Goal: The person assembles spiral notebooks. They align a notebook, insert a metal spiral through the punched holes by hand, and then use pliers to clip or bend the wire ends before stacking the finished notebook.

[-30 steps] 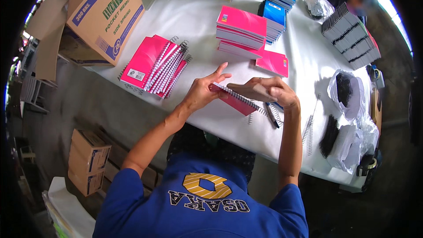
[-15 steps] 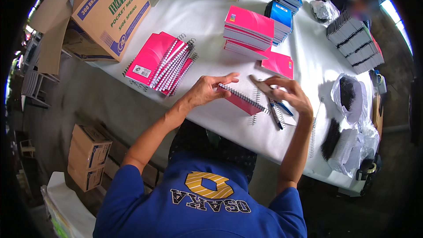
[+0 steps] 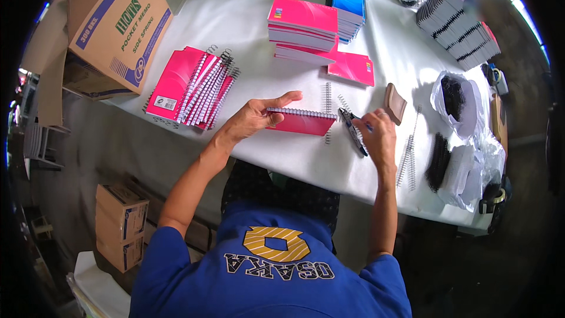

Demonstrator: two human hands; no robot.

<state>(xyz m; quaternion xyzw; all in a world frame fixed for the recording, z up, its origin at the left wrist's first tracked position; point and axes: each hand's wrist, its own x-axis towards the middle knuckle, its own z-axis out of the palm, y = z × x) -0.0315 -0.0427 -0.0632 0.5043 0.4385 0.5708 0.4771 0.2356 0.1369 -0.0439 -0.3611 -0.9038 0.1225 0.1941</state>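
My left hand (image 3: 256, 119) holds a pink spiral notebook (image 3: 300, 125), its coil edge up, with thumb and fingers closed round its left end. My right hand (image 3: 376, 135) has its fingers on a pair of pliers (image 3: 353, 132) with dark and blue handles, lying on the table beside the notebook's right end. The fingertips look closed on one handle. A brown flat block (image 3: 395, 104) lies just beyond the right hand. Loose wire coils (image 3: 327, 97) lie behind the notebook, and more thin coils (image 3: 407, 162) rest right of the right hand.
Coiled pink notebooks (image 3: 170, 91) lie at left by a large carton (image 3: 118, 29). Stacked pink pads (image 3: 303, 17), blue pads (image 3: 347, 6) and white-paged books (image 3: 456, 29) stand farther back. Plastic bags of black coils (image 3: 453, 100) sit at the right edge.
The brown block has left my right hand and lies on the table. My right hand has moved down to the pliers. The notebook in my left hand has turned nearer to level.
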